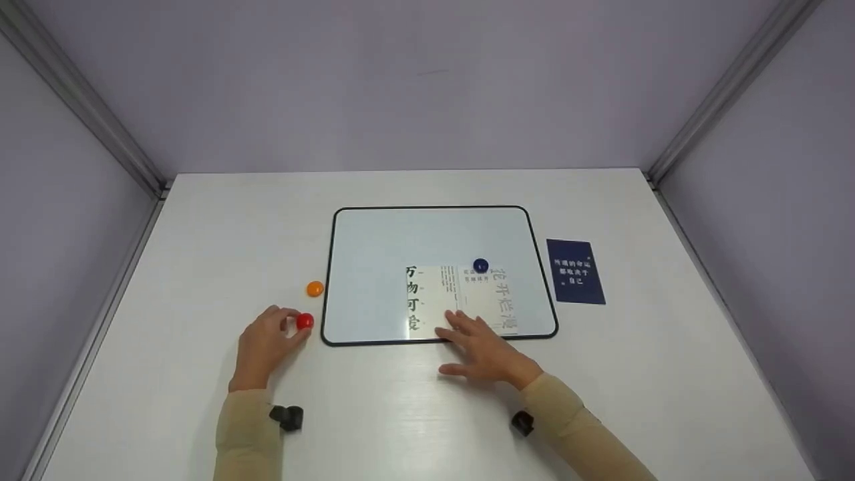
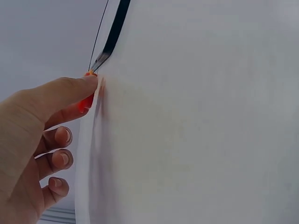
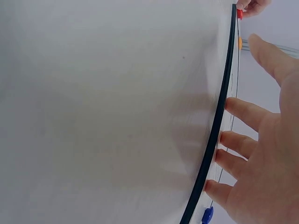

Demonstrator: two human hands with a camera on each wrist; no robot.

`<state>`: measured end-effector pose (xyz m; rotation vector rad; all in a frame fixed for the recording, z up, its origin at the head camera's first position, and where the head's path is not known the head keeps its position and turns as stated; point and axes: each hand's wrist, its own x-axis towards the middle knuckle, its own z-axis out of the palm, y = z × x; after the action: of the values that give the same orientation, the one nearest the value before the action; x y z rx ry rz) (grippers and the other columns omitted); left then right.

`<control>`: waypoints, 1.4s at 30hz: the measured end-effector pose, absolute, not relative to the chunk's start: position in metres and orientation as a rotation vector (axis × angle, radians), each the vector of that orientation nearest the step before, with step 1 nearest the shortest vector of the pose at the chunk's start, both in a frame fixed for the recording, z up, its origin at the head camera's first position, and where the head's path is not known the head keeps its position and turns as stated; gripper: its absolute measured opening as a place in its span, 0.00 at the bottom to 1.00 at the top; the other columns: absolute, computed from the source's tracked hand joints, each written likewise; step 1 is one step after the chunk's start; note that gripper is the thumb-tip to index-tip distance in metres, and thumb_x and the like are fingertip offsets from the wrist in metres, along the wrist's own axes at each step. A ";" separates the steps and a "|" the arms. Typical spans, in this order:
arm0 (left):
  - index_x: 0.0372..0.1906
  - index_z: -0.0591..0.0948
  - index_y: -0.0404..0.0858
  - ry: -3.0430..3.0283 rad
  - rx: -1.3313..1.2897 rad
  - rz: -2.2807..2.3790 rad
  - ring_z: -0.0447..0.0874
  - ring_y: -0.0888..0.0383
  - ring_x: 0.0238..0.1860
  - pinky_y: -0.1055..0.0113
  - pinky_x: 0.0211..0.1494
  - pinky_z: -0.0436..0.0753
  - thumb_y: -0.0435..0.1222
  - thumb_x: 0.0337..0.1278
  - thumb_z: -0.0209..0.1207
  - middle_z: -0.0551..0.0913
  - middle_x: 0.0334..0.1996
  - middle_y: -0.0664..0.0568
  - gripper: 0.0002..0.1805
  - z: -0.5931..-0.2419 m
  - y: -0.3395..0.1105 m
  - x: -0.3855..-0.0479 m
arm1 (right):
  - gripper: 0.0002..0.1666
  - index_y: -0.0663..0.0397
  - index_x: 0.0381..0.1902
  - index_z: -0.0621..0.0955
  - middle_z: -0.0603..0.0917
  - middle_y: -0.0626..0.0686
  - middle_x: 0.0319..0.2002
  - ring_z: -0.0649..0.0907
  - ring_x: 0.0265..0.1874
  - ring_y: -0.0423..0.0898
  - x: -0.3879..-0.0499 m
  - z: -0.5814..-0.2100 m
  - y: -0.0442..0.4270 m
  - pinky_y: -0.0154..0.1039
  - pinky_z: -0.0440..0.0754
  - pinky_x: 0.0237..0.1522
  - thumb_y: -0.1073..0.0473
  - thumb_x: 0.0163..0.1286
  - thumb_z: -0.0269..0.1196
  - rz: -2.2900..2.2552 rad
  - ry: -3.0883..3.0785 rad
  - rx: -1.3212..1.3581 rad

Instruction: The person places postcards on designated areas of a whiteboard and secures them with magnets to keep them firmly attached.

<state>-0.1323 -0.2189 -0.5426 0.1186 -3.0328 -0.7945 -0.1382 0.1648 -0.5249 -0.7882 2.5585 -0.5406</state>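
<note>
My left hand [image 1: 266, 344] pinches a red round magnet-like piece [image 1: 305, 321] between thumb and fingers, at the table left of the whiteboard; the left wrist view shows the red piece [image 2: 86, 103] partly behind the thumb. The fingers of my right hand [image 1: 486, 353] are spread over the lower edge of a printed paper [image 1: 431, 300] on the whiteboard [image 1: 367, 267]. In the right wrist view, the fingertips of the right hand [image 3: 261, 144] rest just past the black frame. A dark blue round piece [image 1: 481, 266] sits at the paper's top edge.
An orange round piece [image 1: 314, 288] lies on the table [image 1: 200, 254] beside the board's left edge, just beyond the red one. To the right of the board is a dark blue card [image 1: 576, 272] with white writing. Grey walls enclose the table at the back and sides.
</note>
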 end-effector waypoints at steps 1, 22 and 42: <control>0.45 0.83 0.36 -3.024 0.113 -0.793 0.70 0.55 0.29 0.69 0.32 0.69 0.42 0.53 0.66 0.77 0.30 0.46 0.18 -0.542 -0.219 -0.133 | 0.43 0.44 0.71 0.65 0.55 0.56 0.77 0.54 0.78 0.57 -0.138 -0.524 0.165 0.57 0.50 0.79 0.33 0.64 0.59 -0.545 2.561 -0.790; 0.47 0.83 0.37 -2.977 0.002 -0.830 0.69 0.55 0.27 0.69 0.30 0.67 0.42 0.51 0.68 0.78 0.30 0.46 0.19 -0.522 -0.194 -0.143 | 0.40 0.43 0.74 0.61 0.52 0.53 0.78 0.53 0.78 0.54 -0.134 -0.522 0.163 0.58 0.49 0.79 0.32 0.70 0.48 -0.336 2.627 -0.840; 0.49 0.83 0.38 -2.993 -0.062 -0.773 0.69 0.55 0.27 0.68 0.32 0.65 0.43 0.51 0.68 0.79 0.30 0.46 0.20 -0.510 -0.176 -0.153 | 0.44 0.41 0.76 0.56 0.46 0.51 0.79 0.48 0.79 0.52 -0.133 -0.527 0.164 0.59 0.48 0.78 0.29 0.69 0.46 -0.332 2.580 -0.820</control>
<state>-0.1526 -0.1757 -0.5104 -0.0619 -2.9930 -0.7728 -0.1333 0.1637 -0.5268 -0.8195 2.5798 -0.3323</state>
